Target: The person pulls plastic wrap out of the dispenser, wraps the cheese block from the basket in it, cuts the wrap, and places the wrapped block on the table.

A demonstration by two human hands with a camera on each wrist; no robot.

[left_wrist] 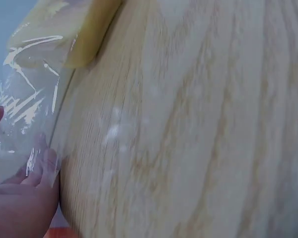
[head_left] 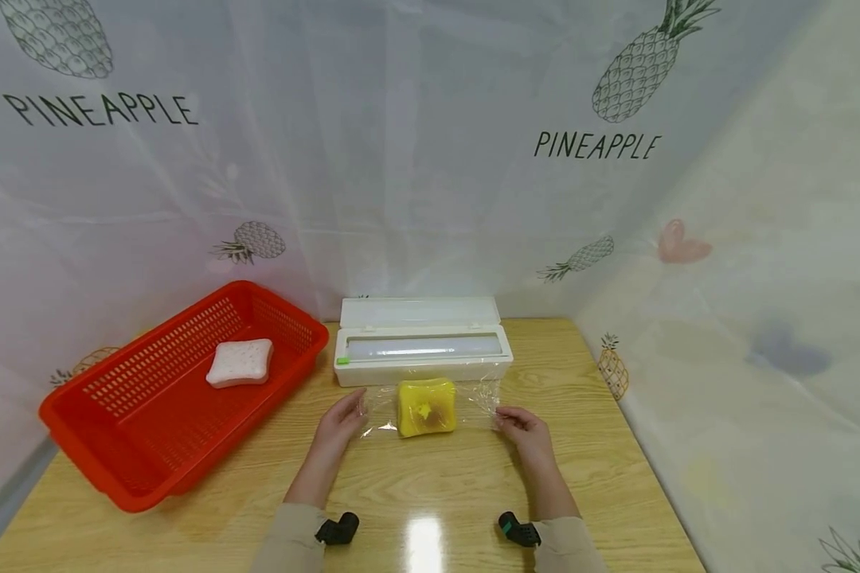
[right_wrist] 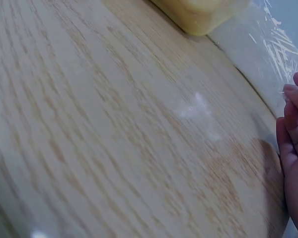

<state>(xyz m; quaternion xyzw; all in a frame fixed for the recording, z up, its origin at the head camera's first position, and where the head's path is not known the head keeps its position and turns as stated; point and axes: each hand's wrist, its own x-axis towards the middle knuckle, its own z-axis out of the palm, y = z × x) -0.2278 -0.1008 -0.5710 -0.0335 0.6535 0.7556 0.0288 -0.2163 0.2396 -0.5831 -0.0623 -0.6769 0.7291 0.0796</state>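
Observation:
A yellow bread-slice-shaped block [head_left: 426,407] with a brownish patch lies on the table, covered by clear plastic wrap [head_left: 381,407] that spreads out on both sides. At the wrap's left end is my left hand [head_left: 340,415]. In the left wrist view its fingers [left_wrist: 48,161] show through the film, and the thumb stands apart from them. On the opposite side, my right hand [head_left: 529,434] pinches the wrap's end between thumb and fingertips, as the right wrist view shows. Just behind the block stands a white plastic wrap dispenser [head_left: 423,372] with its lid raised.
A red perforated basket [head_left: 136,446] stands on the left, holding a white bread-slice-shaped block [head_left: 240,363]. The wooden table [head_left: 401,493] ends at a patterned curtain [head_left: 416,159] behind and to the right.

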